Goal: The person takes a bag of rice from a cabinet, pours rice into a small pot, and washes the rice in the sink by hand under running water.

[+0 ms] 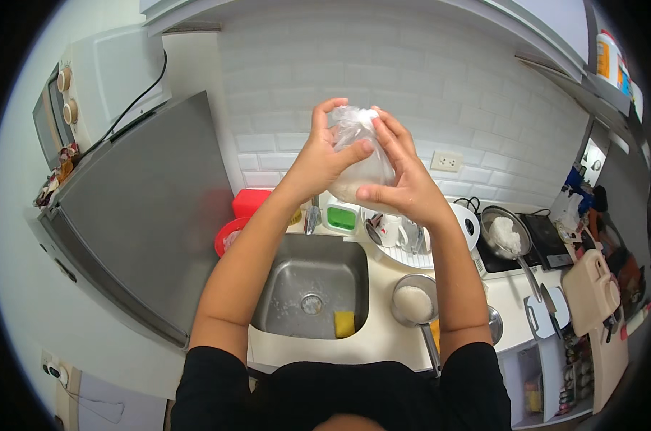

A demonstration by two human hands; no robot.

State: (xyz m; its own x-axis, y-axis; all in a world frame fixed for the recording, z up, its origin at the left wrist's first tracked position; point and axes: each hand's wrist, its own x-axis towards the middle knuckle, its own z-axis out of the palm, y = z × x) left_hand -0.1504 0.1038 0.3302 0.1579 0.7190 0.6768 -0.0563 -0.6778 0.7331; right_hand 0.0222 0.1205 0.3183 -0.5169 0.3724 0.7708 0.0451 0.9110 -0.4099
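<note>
A clear plastic bag with white grains, likely rice [364, 167], is raised in front of the tiled wall, its top gathered. My left hand [333, 156] grips the bag's left side, thumb across its front. On the other side my right hand [403, 175] holds it, fingers near the gathered top and thumb low on the front. Below and to the right, a metal saucepan [427, 323] with white grains in it stands on the counter. The steel sink [293, 275] lies below my hands, with a yellow sponge [344, 324] in its lower right corner.
A white dish rack [411, 261] holds mugs and utensils behind the saucepan. On the stove at right sits a pan [490, 237] with white contents. A knife [549, 301] lies by a small board [533, 318]. A grey refrigerator [142, 215] stands left; cabinets [411, 5] hang above.
</note>
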